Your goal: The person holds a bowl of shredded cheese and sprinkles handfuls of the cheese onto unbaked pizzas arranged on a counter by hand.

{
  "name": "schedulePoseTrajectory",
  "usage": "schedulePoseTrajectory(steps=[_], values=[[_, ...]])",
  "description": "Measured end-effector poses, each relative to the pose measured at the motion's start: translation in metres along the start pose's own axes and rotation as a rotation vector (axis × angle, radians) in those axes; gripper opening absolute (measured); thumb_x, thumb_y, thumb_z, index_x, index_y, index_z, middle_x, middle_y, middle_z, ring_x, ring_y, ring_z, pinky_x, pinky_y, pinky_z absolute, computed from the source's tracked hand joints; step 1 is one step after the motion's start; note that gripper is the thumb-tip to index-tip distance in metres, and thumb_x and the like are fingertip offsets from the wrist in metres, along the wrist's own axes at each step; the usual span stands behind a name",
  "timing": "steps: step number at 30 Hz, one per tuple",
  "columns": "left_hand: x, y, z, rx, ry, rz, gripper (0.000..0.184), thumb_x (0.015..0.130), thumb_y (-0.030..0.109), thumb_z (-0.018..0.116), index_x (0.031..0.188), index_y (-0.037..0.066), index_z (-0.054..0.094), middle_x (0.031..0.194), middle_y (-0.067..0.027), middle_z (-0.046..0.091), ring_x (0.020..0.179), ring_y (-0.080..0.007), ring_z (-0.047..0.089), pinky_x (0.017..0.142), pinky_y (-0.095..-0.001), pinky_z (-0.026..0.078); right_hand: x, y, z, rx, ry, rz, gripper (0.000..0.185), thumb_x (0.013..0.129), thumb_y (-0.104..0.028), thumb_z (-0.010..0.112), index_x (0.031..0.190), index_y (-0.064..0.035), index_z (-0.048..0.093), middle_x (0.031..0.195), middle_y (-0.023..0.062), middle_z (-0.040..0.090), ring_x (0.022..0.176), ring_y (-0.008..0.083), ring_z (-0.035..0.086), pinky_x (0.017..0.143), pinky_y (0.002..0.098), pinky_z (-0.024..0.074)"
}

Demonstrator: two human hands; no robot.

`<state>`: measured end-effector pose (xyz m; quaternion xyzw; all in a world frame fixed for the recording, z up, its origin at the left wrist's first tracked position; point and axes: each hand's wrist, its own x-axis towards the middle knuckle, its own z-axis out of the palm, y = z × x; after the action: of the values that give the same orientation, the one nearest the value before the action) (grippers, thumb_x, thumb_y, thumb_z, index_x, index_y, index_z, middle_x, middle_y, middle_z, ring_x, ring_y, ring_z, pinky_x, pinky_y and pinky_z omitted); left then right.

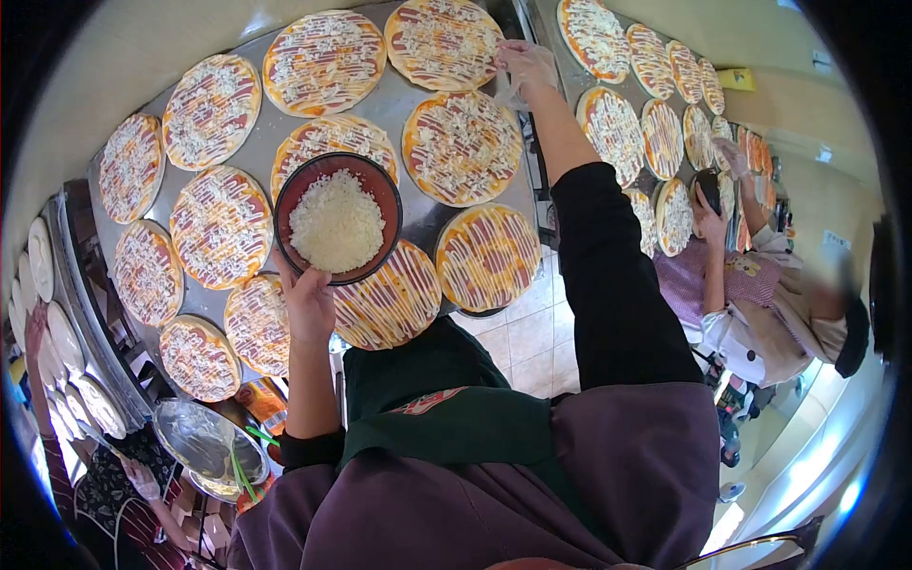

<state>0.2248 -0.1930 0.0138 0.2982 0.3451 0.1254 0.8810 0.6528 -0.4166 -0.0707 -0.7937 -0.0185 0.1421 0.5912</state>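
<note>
My left hand (310,302) grips the rim of a dark bowl (388,204) with a reddish inside. White grated cheese (337,220) fills much of it. The bowl is over the tray and covers part of a pizza (332,141). My right hand (525,71), in a clear glove, is at the right edge of a cheese-topped pizza (445,43), its fingers drawn together; what they hold is too small to make out. Two nearer pizzas, one on the right (487,256) and one below the bowl (389,302), carry sauce stripes without visible grated cheese.
Several more pizzas lie on the metal tray (275,81). Another tray of pizzas (608,133) stands to the right, where a co-worker (731,285) holds a dark bowl. At lower left are a metal bowl (204,437), dough rounds (66,337) and another person's gloved hand (142,478).
</note>
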Motion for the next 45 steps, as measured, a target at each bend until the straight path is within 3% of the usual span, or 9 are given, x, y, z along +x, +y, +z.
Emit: schedulePoseTrajectory(steps=[11,17,19,21,27,29,37,43,45], values=[[0.004,0.000,0.012,0.019,-0.044,0.026,0.072,0.068,-0.008,0.045,0.134,0.012,0.025,0.122,-0.0052,0.045,0.100,-0.0155,0.050,0.078,-0.0240,0.044,-0.046,-0.041,-0.009,-0.569,-0.060,-0.211,0.020,0.081,-0.004,0.061,0.100,0.0050,0.061,0.089,0.0098,0.064,0.081,0.0159,0.062,0.073,0.0226,0.0507],[0.013,-0.015,0.014,0.163,-0.061,-0.041,0.058,0.074,-0.001,0.043,0.129,0.012,0.030,0.120,-0.0107,0.047,0.102,-0.0252,0.056,0.076,-0.0425,0.054,-0.118,-0.075,-0.021,0.546,-0.387,0.036,0.036,0.076,-0.009,0.067,0.107,0.0055,0.056,0.098,0.0117,0.063,0.094,0.0180,0.061,0.088,0.0269,0.0484],[0.011,-0.018,0.016,0.179,-0.073,-0.064,0.057,0.074,-0.001,0.043,0.128,0.013,0.029,0.118,-0.0111,0.048,0.100,-0.0260,0.057,0.074,-0.0445,0.055,-0.167,-0.104,-0.008,0.543,-0.456,0.032,0.031,0.078,-0.006,0.064,0.106,0.0050,0.057,0.099,0.0122,0.063,0.092,0.0191,0.062,0.087,0.0274,0.0488],[0.004,-0.016,0.023,0.199,-0.191,-0.105,0.055,0.073,0.000,0.049,0.121,0.013,0.026,0.093,-0.0065,0.045,0.080,-0.0150,0.051,0.063,-0.0428,0.056,-0.218,-0.118,0.008,0.541,-0.530,0.019,0.026,0.081,-0.004,0.061,0.105,0.0046,0.058,0.100,0.0126,0.063,0.091,0.0202,0.062,0.085,0.0279,0.0492],[-0.038,-0.031,0.032,0.287,-0.207,-0.200,0.053,0.073,0.004,0.048,0.121,0.012,0.030,0.100,-0.0068,0.047,0.080,-0.0182,0.054,0.070,-0.0434,0.056,-0.328,-0.098,0.054,-0.377,-0.513,-0.095,0.030,0.078,-0.015,0.063,0.102,0.0030,0.060,0.101,0.0196,0.062,0.090,0.0279,0.061,0.081,0.0355,0.0492],[-0.050,-0.041,0.027,0.339,-0.255,-0.268,0.054,0.071,0.002,0.049,0.121,0.012,0.030,0.098,-0.0063,0.046,0.081,-0.0172,0.053,0.065,-0.0415,0.056,-0.355,-0.077,0.067,-0.793,-0.281,-0.609,0.029,0.074,-0.013,0.062,0.099,0.0017,0.059,0.097,0.0213,0.059,0.091,0.0351,0.058,0.080,0.0411,0.0480],[-0.085,-0.041,-0.007,0.413,-0.354,-0.392,0.054,0.068,0.004,0.053,0.118,0.010,0.034,0.100,-0.0086,0.047,0.080,-0.0178,0.054,0.057,-0.0398,0.054,-0.431,-0.063,0.079,-0.544,-0.505,-0.821,0.019,0.071,-0.013,0.062,0.087,-0.0022,0.060,0.092,0.0165,0.058,0.087,0.0356,0.057,0.073,0.0419,0.0480],[-0.098,-0.047,-0.022,0.398,-0.345,-0.379,0.054,0.067,0.005,0.055,0.117,0.011,0.034,0.099,-0.0083,0.045,0.085,-0.0182,0.052,0.055,-0.0381,0.054,-0.429,-0.044,0.064,-0.881,-0.466,-0.896,0.023,0.070,-0.016,0.063,0.090,-0.0050,0.064,0.098,0.0129,0.059,0.089,0.0314,0.059,0.074,0.0388,0.0500],[-0.100,-0.047,-0.020,0.456,-0.333,-0.381,0.055,0.068,0.003,0.050,0.120,0.008,0.032,0.101,-0.0097,0.045,0.080,-0.0195,0.052,0.067,-0.0448,0.056,-0.433,-0.043,0.059,-0.977,-0.457,-0.837,0.030,0.071,-0.017,0.063,0.099,-0.0048,0.062,0.107,0.0142,0.057,0.097,0.0313,0.057,0.080,0.0393,0.0490]])
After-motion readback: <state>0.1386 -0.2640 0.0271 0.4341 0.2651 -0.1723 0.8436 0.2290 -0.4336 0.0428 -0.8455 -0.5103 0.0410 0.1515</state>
